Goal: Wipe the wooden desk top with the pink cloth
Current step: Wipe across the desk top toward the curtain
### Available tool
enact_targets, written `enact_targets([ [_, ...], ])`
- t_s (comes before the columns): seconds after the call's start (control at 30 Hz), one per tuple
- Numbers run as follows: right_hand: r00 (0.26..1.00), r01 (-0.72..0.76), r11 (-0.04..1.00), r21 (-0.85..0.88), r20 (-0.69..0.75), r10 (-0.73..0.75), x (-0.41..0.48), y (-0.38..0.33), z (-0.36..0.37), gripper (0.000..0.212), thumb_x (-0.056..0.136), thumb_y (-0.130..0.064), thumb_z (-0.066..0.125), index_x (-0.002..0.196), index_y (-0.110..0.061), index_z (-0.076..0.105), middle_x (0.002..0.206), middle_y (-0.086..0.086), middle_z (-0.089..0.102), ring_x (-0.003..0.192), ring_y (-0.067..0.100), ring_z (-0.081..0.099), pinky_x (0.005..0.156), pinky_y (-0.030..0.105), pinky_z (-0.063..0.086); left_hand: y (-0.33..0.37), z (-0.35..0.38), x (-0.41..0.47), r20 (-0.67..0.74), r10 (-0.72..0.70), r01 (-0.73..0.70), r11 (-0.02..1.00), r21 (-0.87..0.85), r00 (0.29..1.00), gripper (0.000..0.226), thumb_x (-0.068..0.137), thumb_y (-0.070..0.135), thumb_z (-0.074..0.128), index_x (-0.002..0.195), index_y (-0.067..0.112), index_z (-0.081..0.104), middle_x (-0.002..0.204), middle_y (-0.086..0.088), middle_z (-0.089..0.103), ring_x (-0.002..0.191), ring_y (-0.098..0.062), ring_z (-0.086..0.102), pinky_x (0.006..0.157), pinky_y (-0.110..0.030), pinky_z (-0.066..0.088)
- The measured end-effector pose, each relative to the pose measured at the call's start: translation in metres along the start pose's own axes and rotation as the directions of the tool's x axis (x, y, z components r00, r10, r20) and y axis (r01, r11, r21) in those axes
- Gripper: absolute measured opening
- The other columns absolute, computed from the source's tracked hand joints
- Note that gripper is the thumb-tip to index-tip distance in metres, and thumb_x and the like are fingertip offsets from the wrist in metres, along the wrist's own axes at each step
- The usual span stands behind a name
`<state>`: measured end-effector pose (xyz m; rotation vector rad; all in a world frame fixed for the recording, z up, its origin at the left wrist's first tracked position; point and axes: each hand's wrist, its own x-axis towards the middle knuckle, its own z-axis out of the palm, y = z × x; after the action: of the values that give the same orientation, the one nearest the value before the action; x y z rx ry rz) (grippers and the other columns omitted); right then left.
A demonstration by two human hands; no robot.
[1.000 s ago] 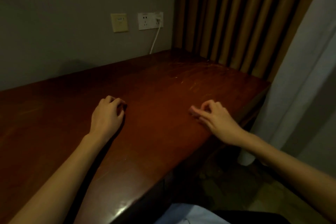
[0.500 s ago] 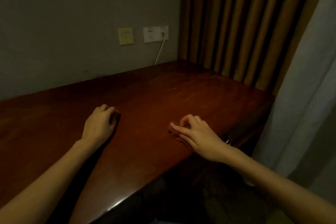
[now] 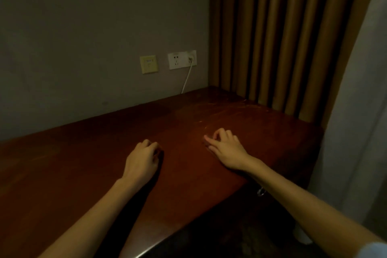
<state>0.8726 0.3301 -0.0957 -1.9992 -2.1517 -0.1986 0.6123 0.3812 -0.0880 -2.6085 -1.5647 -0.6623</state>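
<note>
Reddish-brown wood lies under both hands, and in this dim light no cloth can be picked out against it for certain. The right hand (image 3: 227, 150) rests on the desk top (image 3: 272, 132) with its thumb and bent fingers (image 3: 225, 133) drawn together as if pinching, one finger stretched out leftward. A pinkish patch at that finger's end may be the fingertip or a corner of the pink cloth; I cannot tell which, nor whether this hand holds anything. The left hand (image 3: 142, 160) sits beside it, apart from it, knuckles up and fingers curled under. What they curl round, if anything, is hidden.

If the cloth is here at all, my judgement is that it lies bunched beneath one of these two hands, pressed flat to the wood.

Outward from the hands, the desk's long axis runs along the wall, from the dark left end to the corner by the curtain (image 3: 282, 37). A pale, scuffed stretch (image 3: 230, 111) lies just beyond the right hand, towards that corner, so the right hand is the nearer one for it and a stroke would go forward and rightward. The left hand is nearer the long left stretch.

At the back, a white cable (image 3: 187, 78) drops from the wall socket (image 3: 181, 59) to the desk's rear edge, well apart from both hands.
</note>
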Motion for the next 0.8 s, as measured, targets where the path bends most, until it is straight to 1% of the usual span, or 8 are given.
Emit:
enact_targets([
  [0.13, 0.977, 0.211, 0.974, 0.077, -0.024, -0.21, -0.044, -0.004, 0.002, 0.047, 0.101, -0.041, 0.025, 0.148, -0.039, 0.02, 0.13, -0.004, 0.028, 0.107, 0.01, 0.027, 0.088, 0.027, 0.028, 0.016, 0.015, 0.022, -0.026, -0.001, 0.0, 0.999, -0.038, 1.0, 0.025, 0.094, 0.017, 0.049, 0.118, 0.022, 0.057, 0.118, 0.001, 0.053, 0.108, -0.017, 0.05, 0.084, -0.028, 0.047],
  [0.2, 0.993, 0.121, 0.991, 0.055, -0.01, -0.12, -0.048, 0.028, -0.001, 0.047, 0.101, -0.04, 0.028, 0.147, -0.041, 0.02, 0.131, -0.005, 0.029, 0.104, 0.006, 0.023, 0.086, 0.024, 0.023, 0.02, 0.024, 0.026, -0.057, 0.013, -0.016, 0.998, -0.054, 0.998, 0.025, 0.094, 0.016, 0.049, 0.117, 0.021, 0.057, 0.117, 0.001, 0.054, 0.106, -0.017, 0.051, 0.083, -0.028, 0.047],
  [0.33, 0.985, -0.171, 0.985, -0.028, 0.012, 0.172, -0.018, 0.078, -0.001, 0.046, 0.101, -0.036, 0.029, 0.147, -0.037, 0.024, 0.131, 0.001, 0.032, 0.114, 0.017, 0.031, 0.086, 0.027, 0.024, 0.016, 0.03, 0.03, -0.093, 0.007, -0.015, 0.997, -0.08, 0.996, 0.025, 0.093, 0.02, 0.051, 0.117, 0.022, 0.057, 0.117, 0.001, 0.054, 0.105, -0.015, 0.051, 0.083, -0.026, 0.047],
  [0.4, 0.977, -0.214, 0.977, -0.019, 0.019, 0.214, 0.011, 0.077, 0.003, 0.045, 0.102, -0.036, 0.029, 0.146, -0.035, 0.027, 0.13, 0.003, 0.033, 0.115, 0.019, 0.032, 0.089, 0.03, 0.026, 0.015, 0.031, 0.031, -0.099, 0.015, -0.023, 0.996, -0.083, 0.995, 0.025, 0.093, 0.022, 0.052, 0.118, 0.022, 0.056, 0.117, 0.001, 0.054, 0.105, -0.015, 0.051, 0.083, -0.025, 0.046],
  [0.5, 0.99, -0.142, 0.99, 0.016, 0.031, 0.141, 0.043, 0.049, 0.006, 0.044, 0.102, -0.035, 0.031, 0.145, -0.037, 0.03, 0.129, 0.003, 0.033, 0.115, 0.02, 0.032, 0.09, 0.03, 0.027, 0.012, 0.029, 0.037, -0.083, 0.037, -0.043, 0.997, -0.069, 0.996, 0.026, 0.092, 0.024, 0.054, 0.118, 0.022, 0.055, 0.118, 0.001, 0.054, 0.107, -0.016, 0.051, 0.084, -0.025, 0.046],
  [0.67, 0.988, 0.148, 0.983, 0.112, 0.019, -0.151, 0.005, 0.019, 0.009, 0.044, 0.101, -0.038, 0.028, 0.143, -0.049, 0.022, 0.119, -0.009, 0.028, 0.102, 0.009, 0.028, 0.089, 0.025, 0.029, -0.007, 0.026, 0.047, -0.042, -0.014, 0.012, 0.999, -0.049, 0.999, 0.031, 0.091, 0.026, 0.057, 0.121, 0.021, 0.054, 0.121, -0.002, 0.054, 0.111, -0.019, 0.051, 0.088, -0.03, 0.047],
  [0.73, 0.99, 0.141, 0.983, 0.122, -0.002, -0.141, -0.011, 0.038, 0.006, 0.043, 0.1, -0.041, 0.025, 0.141, -0.051, 0.019, 0.118, -0.01, 0.028, 0.099, 0.006, 0.025, 0.086, 0.024, 0.027, -0.018, 0.026, 0.051, -0.043, -0.033, 0.03, 0.998, -0.05, 0.999, 0.03, 0.091, 0.026, 0.056, 0.121, 0.021, 0.055, 0.121, -0.003, 0.054, 0.112, -0.019, 0.051, 0.088, -0.03, 0.047],
  [0.8, 1.0, 0.027, 0.998, 0.054, -0.007, -0.026, -0.011, 0.066, 0.004, 0.043, 0.099, -0.04, 0.025, 0.141, -0.048, 0.016, 0.121, -0.005, 0.033, 0.099, 0.007, 0.025, 0.087, 0.027, 0.029, -0.025, 0.027, 0.053, -0.069, -0.043, 0.038, 0.997, -0.066, 0.997, 0.026, 0.092, 0.025, 0.054, 0.118, 0.021, 0.056, 0.119, -0.003, 0.055, 0.109, -0.019, 0.051, 0.087, -0.03, 0.047],
])
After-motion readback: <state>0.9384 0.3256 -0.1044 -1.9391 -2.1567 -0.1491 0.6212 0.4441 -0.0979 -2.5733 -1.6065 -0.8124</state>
